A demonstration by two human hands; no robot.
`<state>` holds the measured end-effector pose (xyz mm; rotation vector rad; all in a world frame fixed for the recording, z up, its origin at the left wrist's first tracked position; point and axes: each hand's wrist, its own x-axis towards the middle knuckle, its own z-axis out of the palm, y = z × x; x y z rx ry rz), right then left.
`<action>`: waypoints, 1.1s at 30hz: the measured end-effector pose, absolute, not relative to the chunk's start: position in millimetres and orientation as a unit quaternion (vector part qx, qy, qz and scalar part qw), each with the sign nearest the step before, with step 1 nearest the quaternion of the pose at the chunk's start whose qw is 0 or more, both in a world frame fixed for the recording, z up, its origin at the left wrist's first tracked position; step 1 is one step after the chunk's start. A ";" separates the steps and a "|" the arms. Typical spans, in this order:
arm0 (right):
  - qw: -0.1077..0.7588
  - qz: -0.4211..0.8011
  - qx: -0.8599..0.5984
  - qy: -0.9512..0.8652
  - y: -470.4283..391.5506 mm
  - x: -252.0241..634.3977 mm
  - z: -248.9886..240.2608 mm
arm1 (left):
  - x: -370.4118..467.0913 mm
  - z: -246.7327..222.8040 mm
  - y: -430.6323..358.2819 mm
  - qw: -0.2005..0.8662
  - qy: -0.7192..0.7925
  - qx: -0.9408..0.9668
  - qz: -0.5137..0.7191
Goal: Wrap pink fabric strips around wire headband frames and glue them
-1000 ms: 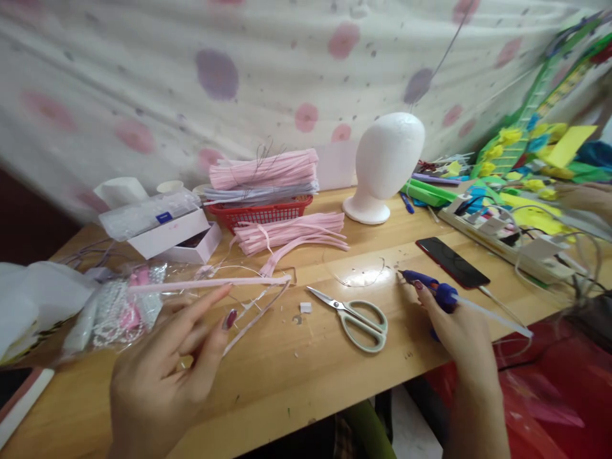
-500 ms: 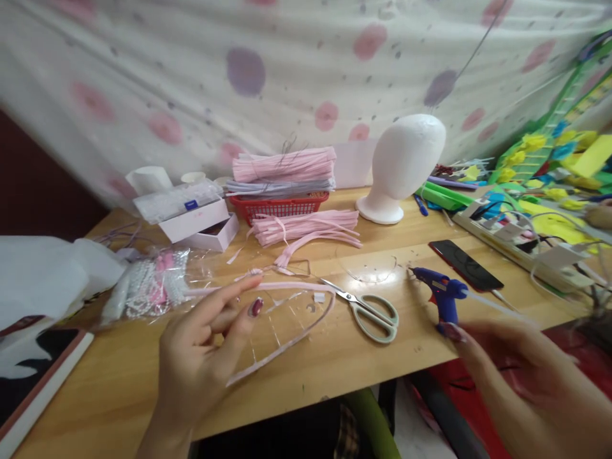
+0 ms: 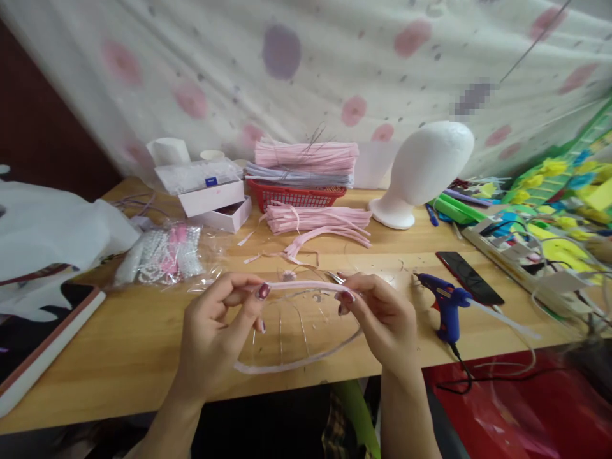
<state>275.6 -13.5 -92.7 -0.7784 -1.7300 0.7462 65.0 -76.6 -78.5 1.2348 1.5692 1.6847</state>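
Note:
Between my two hands is a curved wire frame (image 3: 306,286) covered in pale pink fuzzy strip, with thin bare wires running across it. My left hand (image 3: 213,331) pinches its upper edge between thumb and fingers. At the right end of that edge, my right hand (image 3: 389,322) pinches it too. Behind the right fingers, only the blade tips of the scissors (image 3: 336,278) show. A blue hot glue gun (image 3: 444,305) lies on the table to the right of my right hand, a clear glue stick poking out of its back.
Pink stem bundles (image 3: 320,220) lie before a red basket (image 3: 296,195). A white foam head (image 3: 430,166) stands behind. Bagged pearl beads (image 3: 179,252) and white boxes (image 3: 215,199) sit left. A phone (image 3: 468,278) and power strip (image 3: 516,261) are at right.
My right hand has left the glue gun's side and moved left to grip the frame's edge. The frame is now held in both hands, and the view has shifted slightly.

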 end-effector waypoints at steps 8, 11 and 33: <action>0.564 0.268 -0.330 -0.708 -13.0 271.0 -98.3 | 64.5 -83.9 -70.8 0.242 0.576 0.436 0.647; 0.579 0.280 -0.320 -0.696 -13.1 269.8 -99.9 | 65.3 -84.6 -69.7 0.268 0.578 0.414 0.650; 0.616 0.262 -0.387 -0.634 -4.9 258.4 -87.5 | 67.4 -99.0 -63.3 0.261 0.547 0.397 0.689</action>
